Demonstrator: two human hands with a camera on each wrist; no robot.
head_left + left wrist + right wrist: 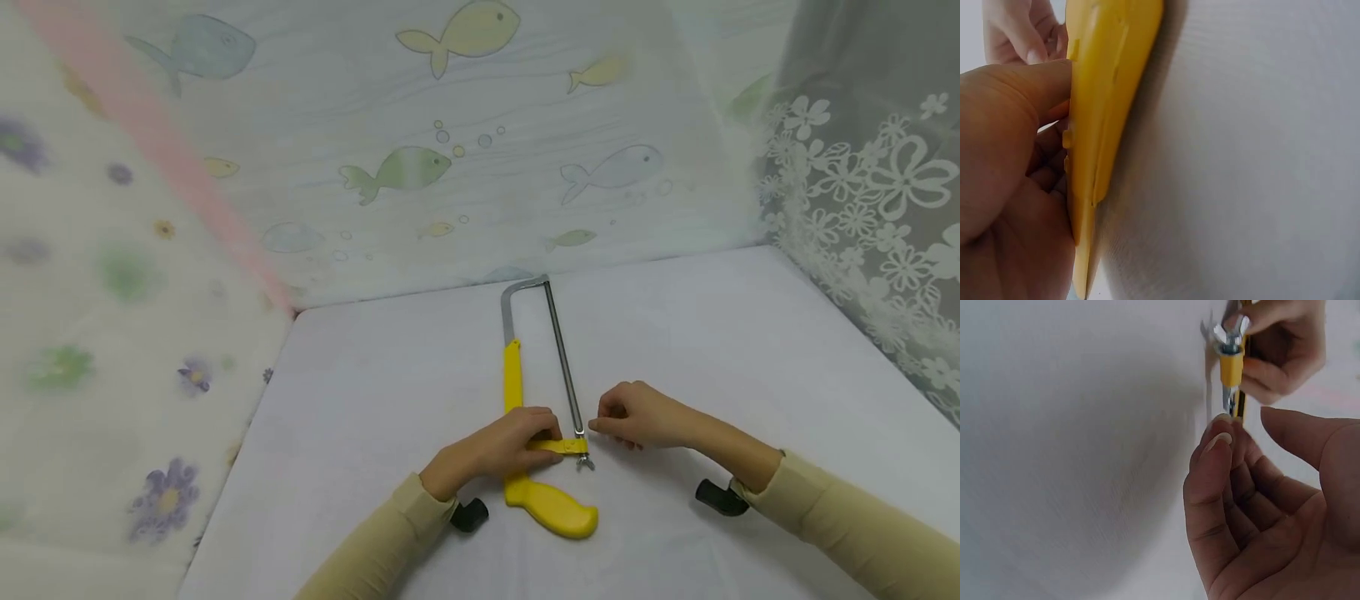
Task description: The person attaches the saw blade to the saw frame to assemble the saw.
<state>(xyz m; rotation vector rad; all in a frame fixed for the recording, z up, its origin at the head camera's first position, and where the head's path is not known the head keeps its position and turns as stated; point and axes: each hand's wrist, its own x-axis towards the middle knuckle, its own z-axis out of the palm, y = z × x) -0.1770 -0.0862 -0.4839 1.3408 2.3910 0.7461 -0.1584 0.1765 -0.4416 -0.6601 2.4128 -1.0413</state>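
Note:
A hacksaw with a yellow frame and handle (558,510) lies on the white table, its silver bow pointing away from me. Its dark blade (564,358) runs down the right side to a yellow cross arm with a silver wing nut (1231,334). My left hand (510,443) grips the yellow frame where the cross arm branches off, thumb and fingers either side of that arm. Just right of the blade's near end hovers my right hand (645,415). Its fingers are loosely bent and the thumb stands apart from them, with nothing between, as the right wrist view shows.
Behind the table (375,358) hangs a fish-patterned cloth (465,183). A flowered cloth (97,317) borders the left, and a lace curtain (885,192) the right. Black camera mounts (469,516) sit at both wrists, low over the table.

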